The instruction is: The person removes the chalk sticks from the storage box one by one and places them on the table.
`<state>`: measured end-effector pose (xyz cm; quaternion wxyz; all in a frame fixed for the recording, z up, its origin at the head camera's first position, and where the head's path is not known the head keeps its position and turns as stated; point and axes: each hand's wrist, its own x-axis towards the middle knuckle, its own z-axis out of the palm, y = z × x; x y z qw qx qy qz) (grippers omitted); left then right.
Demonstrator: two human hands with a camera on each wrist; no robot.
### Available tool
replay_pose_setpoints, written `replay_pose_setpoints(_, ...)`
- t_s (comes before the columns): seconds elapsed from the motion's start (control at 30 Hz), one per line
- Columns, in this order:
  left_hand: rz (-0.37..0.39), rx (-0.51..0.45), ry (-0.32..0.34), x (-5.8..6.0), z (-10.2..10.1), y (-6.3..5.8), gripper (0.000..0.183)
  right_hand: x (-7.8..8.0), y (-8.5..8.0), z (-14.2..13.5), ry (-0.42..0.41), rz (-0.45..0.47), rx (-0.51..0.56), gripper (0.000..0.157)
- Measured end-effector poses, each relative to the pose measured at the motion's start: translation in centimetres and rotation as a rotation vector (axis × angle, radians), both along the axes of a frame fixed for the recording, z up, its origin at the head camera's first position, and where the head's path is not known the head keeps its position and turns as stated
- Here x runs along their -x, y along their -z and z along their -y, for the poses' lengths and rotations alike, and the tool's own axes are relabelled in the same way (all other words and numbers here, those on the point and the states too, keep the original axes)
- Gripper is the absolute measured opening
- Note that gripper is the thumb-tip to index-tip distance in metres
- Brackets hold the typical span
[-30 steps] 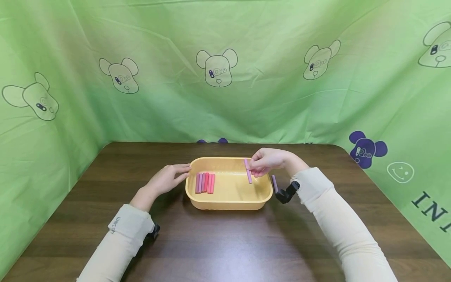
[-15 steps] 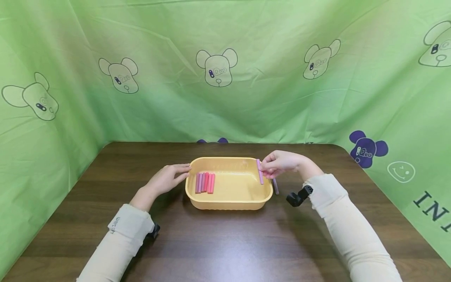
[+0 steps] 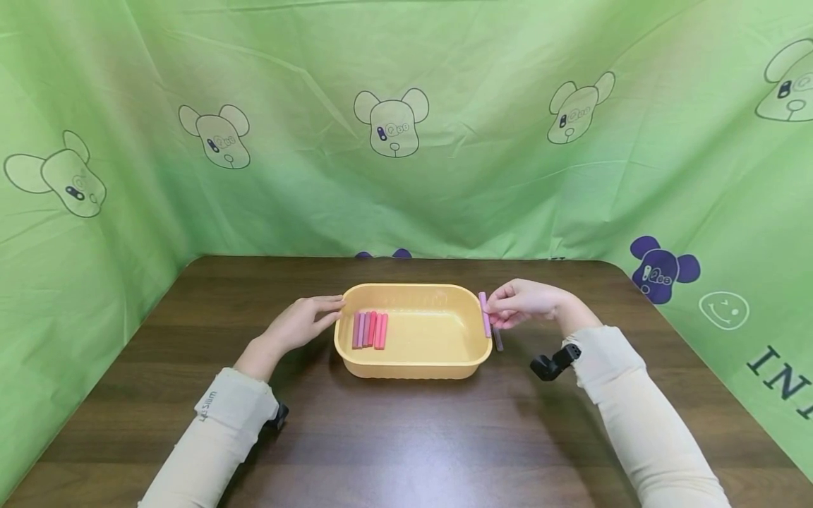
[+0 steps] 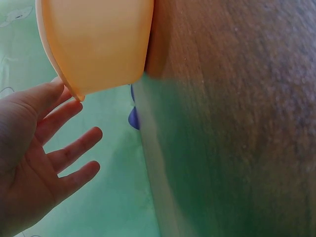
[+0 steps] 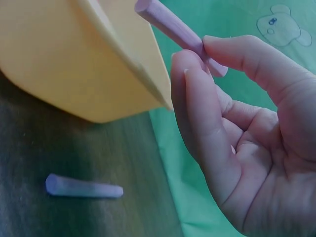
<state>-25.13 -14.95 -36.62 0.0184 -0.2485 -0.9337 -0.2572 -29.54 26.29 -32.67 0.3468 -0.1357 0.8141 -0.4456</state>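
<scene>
My right hand (image 3: 524, 300) pinches a light purple chalk stick (image 5: 173, 28) between thumb and fingertips, over the right rim of a yellow basin (image 3: 432, 370). Another purple chalk stick (image 5: 84, 188) lies on the table just outside the basin's right side, below that hand. Inside the basin at the left, several pink, red and purple chalk sticks (image 3: 370, 329) lie side by side in a row. My left hand (image 3: 301, 323) is at the basin's left rim, thumb and forefinger touching it; the other fingers are spread and fairly straight (image 4: 74, 150).
The basin stands on a dark brown wooden table (image 3: 394, 444). A green printed cloth (image 3: 394, 204) hangs behind the table and along both sides. Black wrist cameras (image 3: 555, 362) are strapped below both rolled sleeves.
My right hand has moved to the right with the chalk stick, from over the basin's inside to its right rim. The left hand and the basin have stayed in place.
</scene>
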Motion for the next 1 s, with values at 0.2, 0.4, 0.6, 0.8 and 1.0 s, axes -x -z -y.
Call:
replay_pose_setpoints(0.2,-0.002,-0.004,0.002,0.0,0.1,0.0,0.038,-0.3,0.5,-0.7,0.015,0.011,0.021,0.012)
replay_pose_setpoints(0.4,-0.004,0.0,-0.002,0.1,0.1,0.2,0.038,-0.3,1.2,-1.5,0.011,0.011,0.026,0.012)
replay_pose_setpoints(0.6,-0.006,-0.01,0.0,0.1,0.1,0.2,0.038,-0.4,2.0,-2.3,0.022,0.012,0.031,0.013)
replay_pose_setpoints(0.8,0.005,-0.009,-0.003,0.2,0.1,0.2,0.038,-0.7,2.5,-3.2,0.039,0.033,0.056,0.013)
replay_pose_setpoints(1.0,0.006,-0.01,-0.005,0.1,0.0,0.1,0.038,-0.5,3.5,-4.2,0.076,0.06,0.064,0.014)
